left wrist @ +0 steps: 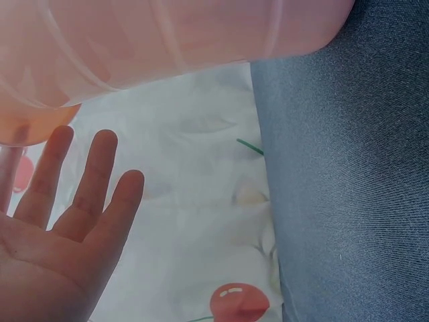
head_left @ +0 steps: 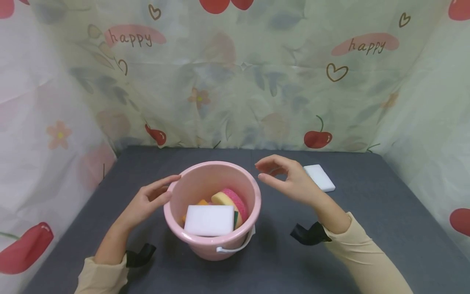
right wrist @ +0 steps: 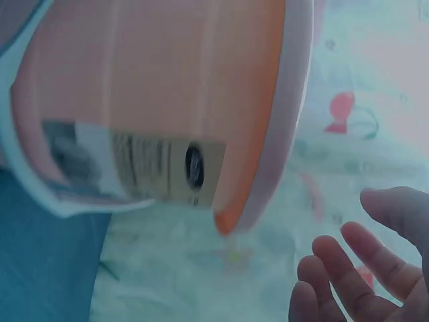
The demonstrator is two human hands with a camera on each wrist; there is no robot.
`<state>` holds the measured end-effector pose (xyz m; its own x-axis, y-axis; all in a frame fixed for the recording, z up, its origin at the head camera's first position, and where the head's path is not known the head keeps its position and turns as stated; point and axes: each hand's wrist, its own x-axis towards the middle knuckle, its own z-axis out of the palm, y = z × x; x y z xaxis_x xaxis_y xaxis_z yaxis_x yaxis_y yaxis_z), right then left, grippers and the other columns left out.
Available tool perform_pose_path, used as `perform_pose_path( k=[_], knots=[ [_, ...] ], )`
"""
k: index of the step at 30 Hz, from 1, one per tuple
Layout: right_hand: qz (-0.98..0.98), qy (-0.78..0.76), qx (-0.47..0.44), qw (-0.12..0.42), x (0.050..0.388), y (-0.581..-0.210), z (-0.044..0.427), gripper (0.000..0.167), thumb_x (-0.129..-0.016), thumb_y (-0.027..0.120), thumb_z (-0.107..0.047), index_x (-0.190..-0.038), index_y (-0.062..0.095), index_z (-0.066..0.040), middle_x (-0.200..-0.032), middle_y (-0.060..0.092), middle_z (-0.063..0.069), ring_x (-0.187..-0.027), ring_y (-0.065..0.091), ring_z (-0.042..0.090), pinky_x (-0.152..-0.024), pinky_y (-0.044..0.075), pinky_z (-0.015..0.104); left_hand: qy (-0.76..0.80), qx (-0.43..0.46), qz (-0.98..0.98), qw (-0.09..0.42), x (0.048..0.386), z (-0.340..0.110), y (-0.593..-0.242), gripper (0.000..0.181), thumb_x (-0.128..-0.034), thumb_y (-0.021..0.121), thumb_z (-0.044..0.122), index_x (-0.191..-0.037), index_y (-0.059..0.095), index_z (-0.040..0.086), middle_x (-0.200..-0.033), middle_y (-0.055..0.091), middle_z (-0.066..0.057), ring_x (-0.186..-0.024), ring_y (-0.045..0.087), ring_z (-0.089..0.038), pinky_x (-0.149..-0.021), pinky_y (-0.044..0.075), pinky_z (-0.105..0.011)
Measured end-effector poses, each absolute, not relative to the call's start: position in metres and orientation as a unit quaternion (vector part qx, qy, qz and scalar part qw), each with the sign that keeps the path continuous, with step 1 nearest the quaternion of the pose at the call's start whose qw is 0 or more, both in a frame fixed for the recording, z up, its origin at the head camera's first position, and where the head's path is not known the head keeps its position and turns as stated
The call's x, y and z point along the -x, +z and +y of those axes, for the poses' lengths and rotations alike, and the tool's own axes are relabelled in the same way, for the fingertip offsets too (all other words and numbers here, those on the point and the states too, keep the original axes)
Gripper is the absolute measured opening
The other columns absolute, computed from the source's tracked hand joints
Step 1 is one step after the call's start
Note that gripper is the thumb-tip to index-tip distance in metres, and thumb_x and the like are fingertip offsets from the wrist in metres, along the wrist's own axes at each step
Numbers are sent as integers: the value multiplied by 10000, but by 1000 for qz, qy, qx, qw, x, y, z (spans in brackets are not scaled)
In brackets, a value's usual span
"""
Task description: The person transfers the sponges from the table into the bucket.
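A pink bucket point(head_left: 211, 254) stands upright in the middle of the dark table. Inside it a white sponge block point(head_left: 209, 220) lies on top, with a pink-and-yellow sponge point(head_left: 236, 201) and an orange piece point(head_left: 202, 202) partly hidden behind. My left hand point(head_left: 141, 206) is at the bucket's left side, fingertips against the rim; its fingers look straight in the left wrist view. Right of the bucket, my right hand point(head_left: 290, 179) hovers apart from the rim, fingers loosely bent and holding nothing. Beyond its wrist a second white block point(head_left: 319, 178) lies on the table.
The bucket's white handle point(head_left: 238, 247) hangs down at its front right. A printed label point(right wrist: 167, 164) shows on the bucket's side in the right wrist view. Patterned cloth point(head_left: 242, 81) encloses the table point(head_left: 282, 269) at the back and both sides.
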<state>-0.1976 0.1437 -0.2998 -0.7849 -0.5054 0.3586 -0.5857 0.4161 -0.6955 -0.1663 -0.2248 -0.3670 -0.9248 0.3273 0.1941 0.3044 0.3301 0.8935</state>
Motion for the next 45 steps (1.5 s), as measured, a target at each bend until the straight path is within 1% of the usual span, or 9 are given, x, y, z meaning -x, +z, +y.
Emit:
perform_pose_path(
  k=[8,14,16,18,22,26,31,39,45],
  knots=[
    [-864,424,-258,87,218,-315,178,278,-887,633,-180,-1153,608,-103,-1113,650,61,-928,576,-47,-825,486,208,546,-195,814,7,167,-224,-367,456,-946,520,139,-1388,432,72,-1416,421,-226,-1101,527,91,-857,474,-176],
    [-880,424,-199,77,234,-332,201,313,-918,589,-240,-1187,582,-82,-1154,628,135,-913,535,-116,-811,469,158,546,-195,815,6,167,-225,-368,454,-945,519,140,-1387,434,73,-1423,413,-226,-1109,517,100,-860,470,-172],
    [-885,422,-183,71,238,-337,207,338,-924,578,-264,-1204,570,-75,-1171,618,148,-937,545,-78,-816,464,146,545,-195,816,5,167,-225,-369,454,-946,519,142,-1387,434,76,-1425,413,-224,-1112,513,105,-860,468,-169],
    [-891,417,-167,69,243,-342,213,360,-929,568,-286,-1221,558,-77,-1188,609,141,-990,571,14,-842,471,186,544,-195,816,4,167,-225,-369,454,-946,518,141,-1388,434,79,-1424,415,-222,-1113,512,102,-862,467,-170],
    [-896,416,-138,69,252,-353,227,402,-931,562,-287,-1256,524,-54,-1227,578,176,-1088,573,280,-915,476,377,542,-195,817,2,167,-225,-369,452,-947,516,142,-1388,435,83,-1419,421,-218,-1109,518,95,-861,468,-170],
    [-900,419,-102,63,258,-364,241,471,-929,565,-278,-1307,463,-18,-1296,508,240,-1160,509,400,-957,425,510,544,-195,816,5,167,-225,-369,454,-948,513,143,-1389,431,77,-1423,416,-218,-1108,516,97,-860,467,-170],
    [-909,412,-45,51,264,-377,255,547,-919,571,-271,-1351,393,14,-1340,442,295,-1221,437,451,-985,386,543,547,-194,814,7,166,-225,-369,454,-948,513,140,-1389,429,68,-1418,426,-209,-1104,522,92,-863,466,-168],
    [-917,397,15,39,270,-394,271,629,-902,584,-238,-1379,310,66,-1391,342,339,-1295,344,474,-1048,317,552,549,-194,813,6,166,-225,-369,453,-947,513,139,-1387,431,67,-1405,452,-168,-1100,533,78,-862,472,-174],
    [-929,366,41,30,275,-404,278,682,-871,604,-219,-1375,282,110,-1366,323,367,-1290,329,477,-1032,327,550,547,-193,814,5,166,-225,-369,454,-948,515,143,-1388,431,71,-1409,450,-165,-1099,531,82,-862,470,-171]
  ],
)
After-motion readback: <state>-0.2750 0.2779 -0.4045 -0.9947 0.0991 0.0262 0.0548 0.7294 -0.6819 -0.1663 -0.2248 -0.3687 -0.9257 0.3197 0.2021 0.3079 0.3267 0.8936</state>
